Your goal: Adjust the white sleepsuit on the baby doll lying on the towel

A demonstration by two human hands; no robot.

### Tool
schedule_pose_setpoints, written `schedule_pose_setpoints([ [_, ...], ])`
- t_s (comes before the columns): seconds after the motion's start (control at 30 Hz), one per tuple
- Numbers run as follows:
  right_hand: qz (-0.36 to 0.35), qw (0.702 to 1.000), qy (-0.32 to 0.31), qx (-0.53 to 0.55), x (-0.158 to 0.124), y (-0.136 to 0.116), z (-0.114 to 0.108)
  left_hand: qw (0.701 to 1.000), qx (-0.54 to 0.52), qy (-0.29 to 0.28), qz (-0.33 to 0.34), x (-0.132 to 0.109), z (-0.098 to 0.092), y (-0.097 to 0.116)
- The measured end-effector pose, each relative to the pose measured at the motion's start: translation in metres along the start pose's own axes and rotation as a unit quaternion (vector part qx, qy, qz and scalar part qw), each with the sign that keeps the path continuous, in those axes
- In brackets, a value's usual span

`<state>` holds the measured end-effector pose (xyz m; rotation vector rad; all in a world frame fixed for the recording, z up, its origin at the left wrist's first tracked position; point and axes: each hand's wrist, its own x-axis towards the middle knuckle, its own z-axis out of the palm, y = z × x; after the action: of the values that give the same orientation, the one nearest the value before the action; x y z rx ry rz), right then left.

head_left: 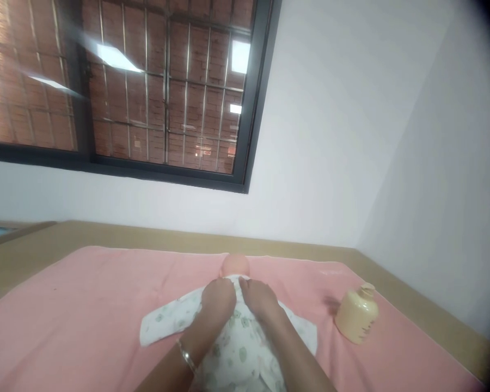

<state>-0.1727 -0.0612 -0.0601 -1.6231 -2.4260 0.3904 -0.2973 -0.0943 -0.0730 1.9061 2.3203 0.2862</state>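
A baby doll lies on a pink cloth [102,294], its bald head [236,264] toward the wall. White baby clothes [240,343] with a green leaf print cover its body, the sleeves spread out to both sides. My left hand [219,298], with a silver bracelet on the wrist, is closed on the clothes at the left of the neckline. Just right of it, my right hand [259,296] pinches the other side of the neckline. The clothes hide the doll's body, and my forearms cover part of the front.
On the right of the cloth stands a pale yellow pump bottle [357,314]. A tan table edge [188,238] runs along the white wall [330,125]. Above is a dark-framed window [245,158] with metal bars behind the glass.
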Motion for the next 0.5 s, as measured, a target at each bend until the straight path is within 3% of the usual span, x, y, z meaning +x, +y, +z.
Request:
schedule_pose_setpoints([
  [0.17, -0.061, 0.998, 0.015, 0.027, -0.022, -0.018, -0.005, 0.999, -0.026, 0.017, -0.021, 0.007, -0.003, -0.012],
  [0.37, -0.004, 1.0, 0.003, -0.008, 0.004, 0.001, 0.007, 0.998, 0.043, 0.046, 0.004, -0.012, -0.006, 0.016],
  [0.5, -0.021, 1.0, 0.007, -0.013, 0.001, -0.001, 0.004, 0.997, 0.055, 0.047, 0.019, -0.012, -0.003, 0.013],
])
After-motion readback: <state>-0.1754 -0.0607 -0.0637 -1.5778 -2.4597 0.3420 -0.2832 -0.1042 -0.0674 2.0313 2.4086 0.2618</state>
